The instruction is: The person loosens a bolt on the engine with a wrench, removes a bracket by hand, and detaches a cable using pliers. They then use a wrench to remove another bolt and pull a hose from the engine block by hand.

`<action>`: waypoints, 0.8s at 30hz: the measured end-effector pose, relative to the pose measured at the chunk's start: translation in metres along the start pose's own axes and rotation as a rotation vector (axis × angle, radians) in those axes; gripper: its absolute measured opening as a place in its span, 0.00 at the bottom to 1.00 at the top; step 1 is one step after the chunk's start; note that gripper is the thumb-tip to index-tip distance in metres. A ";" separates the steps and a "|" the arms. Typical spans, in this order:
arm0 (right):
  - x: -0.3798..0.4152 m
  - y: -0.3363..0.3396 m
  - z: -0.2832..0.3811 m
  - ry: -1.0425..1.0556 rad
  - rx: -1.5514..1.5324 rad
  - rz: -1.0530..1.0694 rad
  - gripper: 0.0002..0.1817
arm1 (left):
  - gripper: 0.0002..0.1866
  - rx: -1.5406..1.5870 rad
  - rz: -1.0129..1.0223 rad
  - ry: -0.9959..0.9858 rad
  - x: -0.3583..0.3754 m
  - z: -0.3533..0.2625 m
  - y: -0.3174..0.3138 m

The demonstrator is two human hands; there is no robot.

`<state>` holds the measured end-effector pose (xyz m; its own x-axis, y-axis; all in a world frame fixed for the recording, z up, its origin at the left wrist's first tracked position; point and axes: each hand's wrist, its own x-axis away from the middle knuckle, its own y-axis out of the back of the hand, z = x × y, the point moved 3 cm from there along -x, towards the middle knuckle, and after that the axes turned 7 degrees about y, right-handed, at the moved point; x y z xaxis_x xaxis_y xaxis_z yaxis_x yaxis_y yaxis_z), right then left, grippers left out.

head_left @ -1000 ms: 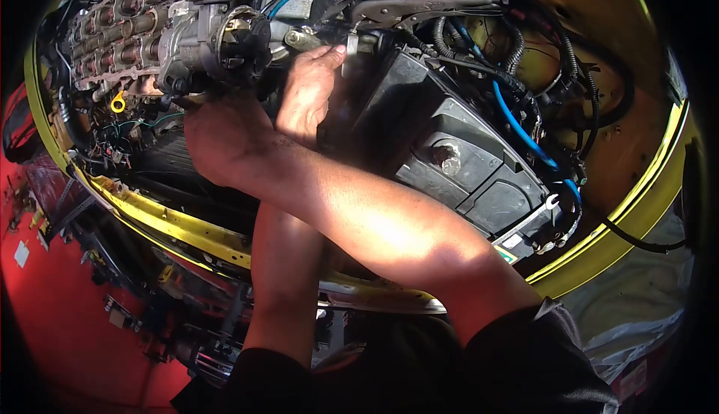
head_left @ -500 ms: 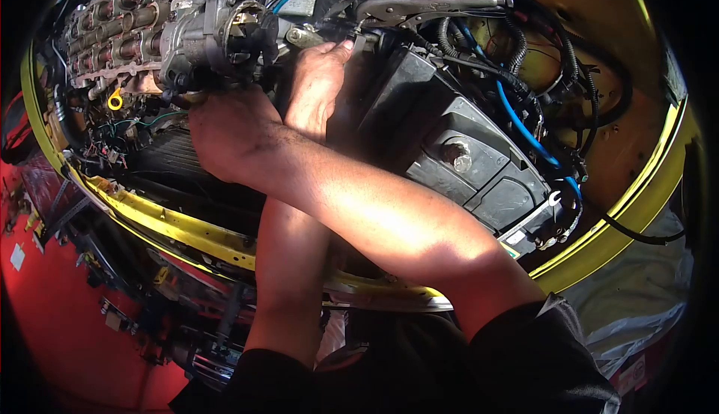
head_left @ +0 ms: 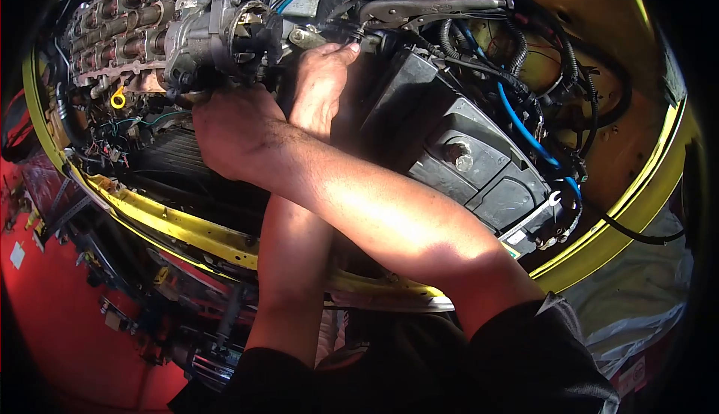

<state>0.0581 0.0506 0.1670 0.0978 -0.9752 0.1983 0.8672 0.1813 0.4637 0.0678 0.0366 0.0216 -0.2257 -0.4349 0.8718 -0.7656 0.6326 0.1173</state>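
My forearms cross over the front of an engine bay, the right one on top. My left hand (head_left: 318, 84) reaches down between the engine and the battery (head_left: 479, 159), its thumb bent by the jaw end of grey locking pliers (head_left: 442, 8). Its other fingers curl down out of sight, and what they grip is hidden. Further left, my right hand (head_left: 238, 133) is closed against the underside of a metal engine housing (head_left: 202, 43). Its fingertips and anything in them are hidden behind the knuckles. A small metal bracket (head_left: 305, 37) sits just above the left hand.
An open-end wrench (head_left: 535, 215) lies at the battery's front edge. Blue hose (head_left: 524, 129) and ribbed black conduit (head_left: 518, 46) run along the right. The open cylinder head (head_left: 123, 28) and a yellow dipstick ring (head_left: 117, 98) are at left. A yellow front panel (head_left: 172, 227) crosses below.
The whole view has shifted slightly. My left thumb has moved a little beside the pliers' jaw end. My right hand keeps nearly the same place and closed shape.
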 end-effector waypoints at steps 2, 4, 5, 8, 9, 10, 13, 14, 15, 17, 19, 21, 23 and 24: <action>-0.001 -0.003 0.000 -0.018 0.000 -0.010 0.13 | 0.10 -0.018 -0.041 -0.106 0.004 -0.001 -0.003; -0.002 -0.004 -0.001 -0.015 0.025 -0.034 0.13 | 0.09 -0.025 -0.067 -0.180 0.009 -0.002 -0.008; -0.002 -0.004 -0.001 -0.013 0.037 -0.046 0.13 | 0.09 -0.025 -0.074 -0.201 0.012 -0.003 -0.010; -0.001 -0.002 0.000 0.006 0.025 0.026 0.14 | 0.09 0.072 -0.030 -0.083 -0.009 0.009 0.004; -0.001 -0.002 0.000 0.008 0.025 0.013 0.14 | 0.09 0.120 -0.002 -0.015 -0.022 0.017 0.010; 0.000 -0.001 0.000 0.007 0.024 0.002 0.14 | 0.09 0.092 -0.010 -0.031 -0.023 0.016 0.010; 0.000 0.000 0.000 -0.002 0.037 0.023 0.14 | 0.10 0.011 -0.030 -0.074 -0.025 0.015 0.008; 0.000 0.001 0.001 -0.004 0.040 0.037 0.14 | 0.10 -0.018 -0.038 -0.087 -0.025 0.015 0.008; 0.000 0.000 0.001 -0.007 0.034 0.033 0.14 | 0.11 -0.049 -0.047 -0.101 -0.024 0.014 0.009; -0.001 -0.003 0.000 -0.007 0.024 0.022 0.14 | 0.11 -0.295 -0.211 -0.232 0.015 -0.010 -0.004; 0.000 -0.002 0.000 0.007 0.026 0.011 0.14 | 0.12 -0.529 -0.358 -0.425 0.031 -0.020 -0.012; 0.000 -0.002 0.001 0.012 0.032 0.001 0.14 | 0.15 -0.823 -0.594 -0.744 0.034 -0.016 -0.018; -0.001 -0.003 0.000 0.005 0.043 -0.008 0.14 | 0.15 -0.755 -0.541 -0.694 0.039 -0.019 -0.018; 0.000 -0.003 0.000 0.005 0.036 -0.005 0.14 | 0.15 -0.559 -0.392 -0.515 0.037 -0.019 -0.015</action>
<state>0.0556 0.0504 0.1659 0.0958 -0.9767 0.1920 0.8494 0.1808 0.4958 0.0826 0.0232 0.0610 -0.3560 -0.8398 0.4099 -0.4666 0.5398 0.7007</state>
